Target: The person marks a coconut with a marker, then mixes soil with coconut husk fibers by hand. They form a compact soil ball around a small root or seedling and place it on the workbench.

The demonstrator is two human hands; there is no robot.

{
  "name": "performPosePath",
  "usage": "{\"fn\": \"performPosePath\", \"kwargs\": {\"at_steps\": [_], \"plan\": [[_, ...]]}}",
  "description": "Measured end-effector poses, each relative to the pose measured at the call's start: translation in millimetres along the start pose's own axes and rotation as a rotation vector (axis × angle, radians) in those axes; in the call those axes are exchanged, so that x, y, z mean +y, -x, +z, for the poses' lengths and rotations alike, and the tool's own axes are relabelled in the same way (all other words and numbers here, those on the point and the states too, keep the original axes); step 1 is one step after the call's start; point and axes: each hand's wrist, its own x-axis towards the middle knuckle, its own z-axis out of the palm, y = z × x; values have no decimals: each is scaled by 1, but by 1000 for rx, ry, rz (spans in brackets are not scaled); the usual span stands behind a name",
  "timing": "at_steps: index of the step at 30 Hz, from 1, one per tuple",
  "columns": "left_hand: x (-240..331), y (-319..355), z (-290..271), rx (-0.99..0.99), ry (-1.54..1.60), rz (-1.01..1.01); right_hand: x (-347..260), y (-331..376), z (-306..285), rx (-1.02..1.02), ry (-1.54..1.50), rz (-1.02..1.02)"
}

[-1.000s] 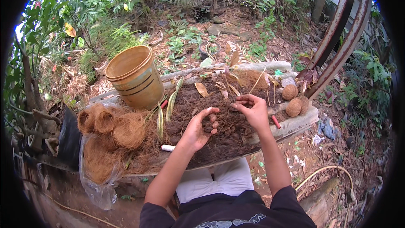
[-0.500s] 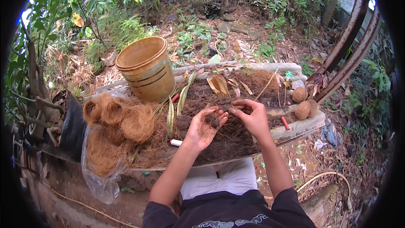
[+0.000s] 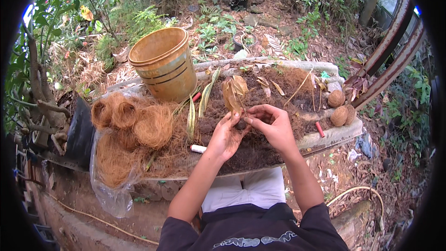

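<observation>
My left hand [image 3: 226,138], palm up with curled fingers, cradles a dark clump of soil [image 3: 241,124] over the middle of the slab. A small plant with dry, golden-brown leaves [image 3: 235,94] stands up from between my hands, its stem base at the soil clump. My right hand [image 3: 275,128] meets the left there, thumb and fingers pinched at the base of the plant; the exact grip is partly hidden. Beneath both hands lies loose dark soil mixed with fibre [image 3: 251,157]. A white thread spool [image 3: 198,148] lies just left of my left wrist.
Coconut fibre nests [image 3: 153,130] and a clear plastic bag [image 3: 111,200] sit at left. Behind them stands a yellowish bucket [image 3: 167,67]. Variegated long leaves [image 3: 209,92] lie nearby. Fibre balls [image 3: 339,116], a red spool [image 3: 319,129] and rusty metal bars [image 3: 390,56] are at right.
My hands have come together around the soil clump. The brown-leaved plant has become more upright, its stem base now at my left fingers. The view has shifted slightly.
</observation>
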Motion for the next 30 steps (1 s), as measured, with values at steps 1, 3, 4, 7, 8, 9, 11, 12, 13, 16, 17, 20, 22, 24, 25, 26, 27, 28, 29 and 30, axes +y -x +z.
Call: {"fn": "performPosePath", "kwargs": {"at_steps": [1,3,4,7,8,9,11,12,13,16,17,20,22,24,25,26,27,28,29,30], "plan": [[-1,-1,-2,10,2,4,2,0,3,12,3,1],[-1,-1,-2,-9,64,-38,7,1,7,38,61,-7],[-1,-1,-1,-19,95,-59,11,1,8,52,116,-10],[0,0,7,2,117,-17,16,5,16,118,181,-67],[-1,0,5,-5,94,10,16,6,19,142,187,-95],[-4,0,1,-12,71,37,15,5,18,136,213,-88],[-5,2,0,-24,-7,80,13,2,15,127,264,-73],[-4,4,2,-31,-62,98,14,2,15,131,249,-77],[-3,7,5,-37,-117,115,14,3,16,135,233,-80],[-1,11,15,-43,-186,151,20,5,21,178,272,-211],[-3,10,13,-32,-169,168,22,6,24,195,298,-277],[-9,6,5,-5,-125,198,20,14,28,123,407,-298],[-7,5,3,8,-107,192,20,16,29,123,537,-411],[-7,8,5,11,-126,169,23,20,32,163,700,-513],[-5,11,9,21,-149,165,27,19,33,185,782,-557],[-5,12,12,30,-171,163,26,21,35,184,787,-556],[-5,12,11,16,-174,174,26,23,38,183,792,-555],[-5,14,9,2,-176,184,26,25,39,183,797,-553],[-4,15,9,-12,-177,194,27,25,39,202,815,-599],[-3,16,12,-12,-172,180,26,25,38,214,802,-591]]}}
